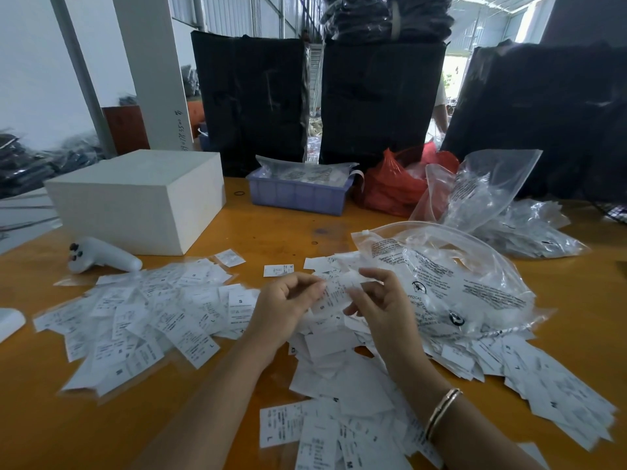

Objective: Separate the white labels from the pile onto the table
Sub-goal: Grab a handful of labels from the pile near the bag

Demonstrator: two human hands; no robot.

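Observation:
A big pile of white labels [342, 364] covers the orange table [217, 401] in front of me and to the right. Another spread of white labels [149, 317] lies on the left. Both hands are raised over the pile at the centre. My left hand [288, 307] and my right hand [383, 300] together pinch a small bunch of labels [334, 293] between their fingertips. The right wrist wears a gold bangle.
A clear zip bag [454, 283] lies right of my hands, more clear bags [509, 212] behind it. A white box [135, 198] and a white controller [101, 256] sit at the left. A purple tray [298, 191], red bag [393, 184] and black bundles [380, 103] stand behind.

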